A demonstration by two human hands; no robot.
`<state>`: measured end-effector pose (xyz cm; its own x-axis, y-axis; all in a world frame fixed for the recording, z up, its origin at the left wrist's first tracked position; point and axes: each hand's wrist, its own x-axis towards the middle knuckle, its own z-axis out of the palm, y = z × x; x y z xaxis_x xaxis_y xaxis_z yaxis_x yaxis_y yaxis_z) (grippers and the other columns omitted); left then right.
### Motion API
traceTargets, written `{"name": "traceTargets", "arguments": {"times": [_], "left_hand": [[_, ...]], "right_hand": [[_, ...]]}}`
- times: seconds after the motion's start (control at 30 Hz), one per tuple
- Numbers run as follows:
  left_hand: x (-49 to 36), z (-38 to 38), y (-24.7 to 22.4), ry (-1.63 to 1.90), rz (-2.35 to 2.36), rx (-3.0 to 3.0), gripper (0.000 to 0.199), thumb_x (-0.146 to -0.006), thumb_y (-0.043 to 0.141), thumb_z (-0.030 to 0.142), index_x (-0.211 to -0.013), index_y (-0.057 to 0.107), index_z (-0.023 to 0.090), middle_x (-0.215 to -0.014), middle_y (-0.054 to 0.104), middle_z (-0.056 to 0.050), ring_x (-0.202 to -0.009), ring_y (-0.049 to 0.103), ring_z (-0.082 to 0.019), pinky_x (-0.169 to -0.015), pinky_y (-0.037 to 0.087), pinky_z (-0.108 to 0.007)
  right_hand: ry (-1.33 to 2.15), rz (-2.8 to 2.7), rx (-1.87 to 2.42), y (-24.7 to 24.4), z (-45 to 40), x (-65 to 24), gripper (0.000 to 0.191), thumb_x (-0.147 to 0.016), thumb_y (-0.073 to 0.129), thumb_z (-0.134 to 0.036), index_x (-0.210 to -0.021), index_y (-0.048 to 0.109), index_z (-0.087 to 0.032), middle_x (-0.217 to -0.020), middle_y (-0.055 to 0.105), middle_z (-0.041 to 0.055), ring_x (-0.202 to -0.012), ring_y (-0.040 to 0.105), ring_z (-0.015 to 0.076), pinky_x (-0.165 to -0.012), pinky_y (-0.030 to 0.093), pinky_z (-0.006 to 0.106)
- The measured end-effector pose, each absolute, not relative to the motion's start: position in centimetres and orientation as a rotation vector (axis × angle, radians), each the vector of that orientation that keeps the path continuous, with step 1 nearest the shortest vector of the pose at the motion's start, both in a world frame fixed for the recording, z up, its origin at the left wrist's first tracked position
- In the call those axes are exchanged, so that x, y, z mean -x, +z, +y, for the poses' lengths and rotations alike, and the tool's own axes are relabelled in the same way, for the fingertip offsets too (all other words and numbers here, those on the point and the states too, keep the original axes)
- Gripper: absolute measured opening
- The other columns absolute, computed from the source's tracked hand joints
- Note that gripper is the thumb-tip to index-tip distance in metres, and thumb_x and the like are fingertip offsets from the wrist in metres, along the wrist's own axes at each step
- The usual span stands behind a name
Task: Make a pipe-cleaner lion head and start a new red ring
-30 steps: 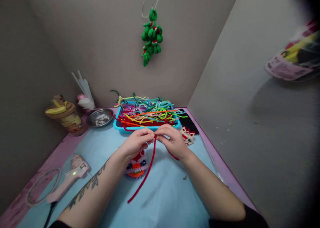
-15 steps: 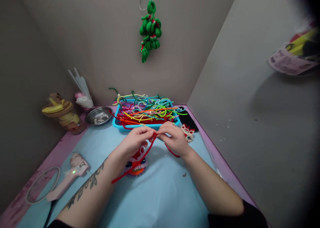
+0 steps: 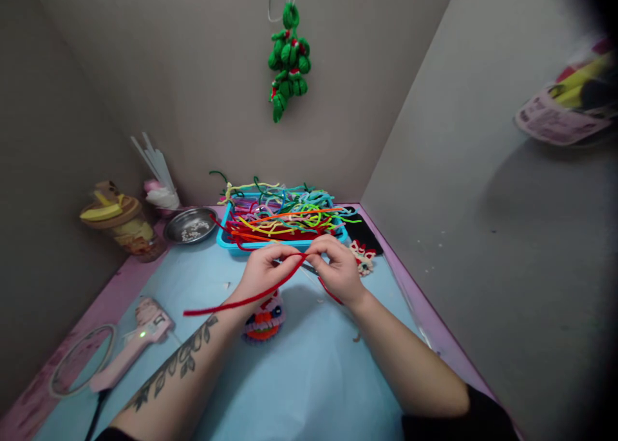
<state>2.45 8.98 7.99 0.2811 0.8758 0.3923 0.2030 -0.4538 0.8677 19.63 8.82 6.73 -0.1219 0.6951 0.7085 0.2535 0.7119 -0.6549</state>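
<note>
Red pipe cleaner, suspended just in front of the blue tray with the left hand and right hand each pinching it in a fingertip grip, looks light, fuzzy and easily bent, so probably best held close to the bending point.

The pipe cleaner is red, the mat light blue.
</note>
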Motion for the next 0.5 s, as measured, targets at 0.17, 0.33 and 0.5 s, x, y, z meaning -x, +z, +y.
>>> {"name": "traceTargets", "arguments": {"times": [0.17,0.33,0.5], "left_hand": [[-2.4,8.5,8.0,1.367,0.93,-2.089,0.013,-0.082,0.06,0.025,-0.079,0.07,0.018,-0.07,0.067,-0.003,-0.063,0.058,-0.012,-0.061,0.045,-0.023],[-3.1,8.0,7.8,1.406,0.948,-2.052,0.01,-0.08,0.062,0.024,-0.076,0.069,0.018,-0.07,0.068,-0.003,-0.064,0.06,-0.013,-0.061,0.047,-0.023],[-4.0,7.0,7.5,1.439,1.036,-2.009,0.013,-0.082,0.059,0.024,-0.078,0.07,0.019,-0.071,0.068,-0.003,-0.063,0.058,-0.012,-0.062,0.046,-0.023]], "right_hand": [[0.581,-1.62,0.794,6.5,8.4,-18.9,0.011,-0.085,0.055,-0.022,-0.075,0.056,-0.02,-0.075,0.053,0.0013,-0.071,0.051,0.0149,-0.065,0.041,0.029],[0.669,-1.549,0.803,5.8,7.9,-18.3,0.014,-0.089,0.049,-0.027,-0.077,0.05,-0.02,-0.077,0.048,0.0013,-0.07,0.046,0.0144,-0.064,0.038,0.029],[0.749,-1.342,0.903,4.6,7.0,-16.6,0.017,-0.092,0.042,-0.031,-0.078,0.045,-0.021,-0.073,0.042,-0.0016,-0.065,0.04,0.0127,-0.061,0.037,0.026]]}}
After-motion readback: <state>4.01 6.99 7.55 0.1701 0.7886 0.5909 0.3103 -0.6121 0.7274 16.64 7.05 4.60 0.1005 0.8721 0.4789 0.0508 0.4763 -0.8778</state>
